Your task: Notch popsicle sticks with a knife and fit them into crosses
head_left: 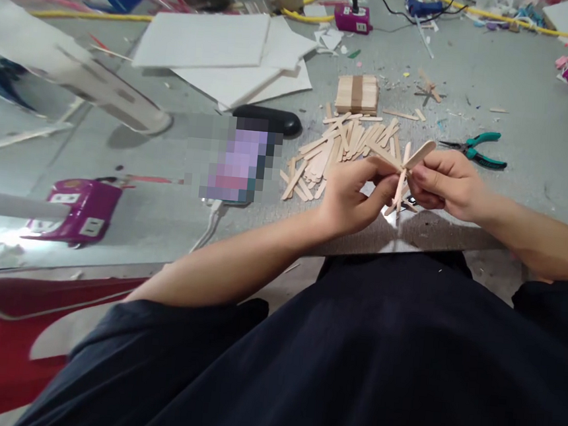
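Both hands hold a small piece made of crossed wooden sticks (402, 183) near the table's front edge. My left hand (352, 196) pinches it from the left side, fingers curled. From the right, my right hand (443, 180) grips the piece with thumb and fingers closed. One rounded stick end points up and right between the hands. Just beyond my left hand lies a loose pile of wooden sticks (342, 145), and behind that a banded bundle of sticks (368, 96). The fingertips partly hide where the sticks cross.
Teal-handled pliers (483, 151) lie right of the pile. A blurred-out phone (238, 162) and a black case (286, 122) are on the left, with white boards (204, 40) behind. A purple power socket (85, 209) sits far left. Another crossed-stick piece (430, 90) lies farther back.
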### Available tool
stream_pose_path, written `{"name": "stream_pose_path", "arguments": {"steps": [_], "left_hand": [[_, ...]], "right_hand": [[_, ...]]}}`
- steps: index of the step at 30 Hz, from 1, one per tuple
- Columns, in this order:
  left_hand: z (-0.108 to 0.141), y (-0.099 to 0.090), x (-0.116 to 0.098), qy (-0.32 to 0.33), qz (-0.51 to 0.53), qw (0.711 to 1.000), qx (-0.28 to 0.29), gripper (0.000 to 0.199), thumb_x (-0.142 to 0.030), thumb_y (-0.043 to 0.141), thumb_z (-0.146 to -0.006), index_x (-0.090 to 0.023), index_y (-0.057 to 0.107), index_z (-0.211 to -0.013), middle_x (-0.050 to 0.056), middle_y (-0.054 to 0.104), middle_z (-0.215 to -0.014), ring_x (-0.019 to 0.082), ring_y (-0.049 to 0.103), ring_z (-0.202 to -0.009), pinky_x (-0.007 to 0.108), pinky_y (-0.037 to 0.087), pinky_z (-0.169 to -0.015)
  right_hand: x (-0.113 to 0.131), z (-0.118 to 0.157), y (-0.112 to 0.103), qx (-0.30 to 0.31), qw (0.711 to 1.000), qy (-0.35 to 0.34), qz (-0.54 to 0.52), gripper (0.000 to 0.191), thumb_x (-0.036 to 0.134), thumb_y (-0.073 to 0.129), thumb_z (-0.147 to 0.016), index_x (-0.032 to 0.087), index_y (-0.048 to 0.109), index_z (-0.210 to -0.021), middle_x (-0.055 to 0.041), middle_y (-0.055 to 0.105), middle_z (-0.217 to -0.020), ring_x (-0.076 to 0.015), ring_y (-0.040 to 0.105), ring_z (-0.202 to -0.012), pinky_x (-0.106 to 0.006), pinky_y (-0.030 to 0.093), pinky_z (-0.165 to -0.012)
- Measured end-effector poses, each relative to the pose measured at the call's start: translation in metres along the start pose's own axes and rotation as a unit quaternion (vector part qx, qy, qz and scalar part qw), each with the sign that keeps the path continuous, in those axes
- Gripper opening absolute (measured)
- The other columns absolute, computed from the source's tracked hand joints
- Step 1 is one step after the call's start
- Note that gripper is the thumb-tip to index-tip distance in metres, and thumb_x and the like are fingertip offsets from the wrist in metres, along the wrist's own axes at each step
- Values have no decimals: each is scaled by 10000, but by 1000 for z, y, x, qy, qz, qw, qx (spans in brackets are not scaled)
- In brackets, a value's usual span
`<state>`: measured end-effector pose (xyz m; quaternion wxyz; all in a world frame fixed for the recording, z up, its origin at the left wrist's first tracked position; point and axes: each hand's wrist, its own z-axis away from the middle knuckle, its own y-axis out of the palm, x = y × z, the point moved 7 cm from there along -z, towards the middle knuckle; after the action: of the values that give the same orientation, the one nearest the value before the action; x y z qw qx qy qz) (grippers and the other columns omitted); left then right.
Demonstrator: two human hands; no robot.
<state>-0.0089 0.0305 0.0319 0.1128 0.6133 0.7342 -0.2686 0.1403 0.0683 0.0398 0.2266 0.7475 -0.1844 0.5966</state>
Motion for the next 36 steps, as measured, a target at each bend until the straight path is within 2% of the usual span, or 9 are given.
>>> {"name": "stream_pose_path", "arguments": {"steps": [4, 8, 16, 19, 22, 25, 29, 33, 36], "left_hand": [[2, 8, 12, -140, 126, 982, 10, 406, -492, 721, -1200, -202, 713, -917, 13, 783, -696, 94, 702, -490, 197, 510, -467], [6, 16, 22, -250, 188, 950, 18, 554, -697, 814, -1095, -207, 690, -870, 12, 743, -641, 115, 686, -471, 217, 517, -438], [12, 23, 32, -296, 203, 933, 19, 599, -795, 812, -1049, -226, 689, -907, -18, 701, -590, 117, 630, -420, 242, 488, -407], [14, 24, 36, -303, 208, 930, 17, 609, -811, 829, -1026, -224, 700, -928, -26, 686, -584, 116, 618, -413, 245, 481, -404], [13, 22, 40, -305, 203, 930, 12, 611, -811, 844, -1014, -222, 713, -919, -32, 665, -581, 107, 593, -410, 242, 467, -400], [10, 20, 43, -297, 209, 931, 18, 614, -811, 881, -981, -225, 723, -885, -39, 643, -573, 106, 578, -421, 244, 473, -409], [7, 20, 41, -292, 222, 930, 38, 628, -806, 906, -960, -214, 729, -847, -33, 625, -567, 100, 556, -430, 246, 475, -424], [11, 22, 43, -294, 205, 932, 45, 643, -826, 868, -981, -220, 697, -848, -30, 607, -593, 97, 525, -443, 256, 452, -427], [15, 22, 49, -269, 184, 945, 30, 601, -816, 842, -1010, -242, 681, -928, -27, 621, -664, 109, 559, -497, 269, 487, -470]], "right_hand": [[-11, 0, -3, -6, 998, 59, -32, 607, 689, 892, -1038, 236, 578, -783, 95, 427, -606, -67, 290, -487, -234, 263, -461], [-22, 0, -5, 14, 991, 109, -74, 619, 695, 882, -1038, 241, 542, -790, 93, 434, -589, -69, 302, -495, -212, 252, -442], [-31, 0, -13, 31, 988, 145, -52, 731, 929, 751, -999, 286, 480, -780, 102, 332, -566, -91, 213, -464, -280, 221, -399], [-35, 1, -17, 21, 987, 161, -15, 729, 936, 703, -1025, 292, 483, -765, 85, 368, -557, -109, 279, -460, -299, 258, -409], [-31, -2, -33, -61, 989, 97, 96, 704, 916, 766, -1010, 281, 552, -795, 44, 535, -603, -132, 433, -509, -317, 334, -464], [-19, -2, -46, -140, 971, 6, 192, 681, 926, 785, -996, 293, 576, -857, 46, 586, -666, -144, 472, -581, -345, 399, -539], [-4, 0, -50, -159, 948, -47, 271, 692, 954, 672, -1049, 304, 540, -853, 49, 554, -697, -156, 435, -636, -381, 420, -598], [8, 2, -47, -168, 926, -101, 324, 665, 897, 689, -1085, 297, 561, -829, 51, 544, -660, -160, 432, -617, -396, 363, -605], [11, 5, -44, -172, 915, -142, 335, 598, 810, 679, -1139, 294, 594, -848, 43, 567, -662, -167, 464, -604, -400, 385, -622]]}}
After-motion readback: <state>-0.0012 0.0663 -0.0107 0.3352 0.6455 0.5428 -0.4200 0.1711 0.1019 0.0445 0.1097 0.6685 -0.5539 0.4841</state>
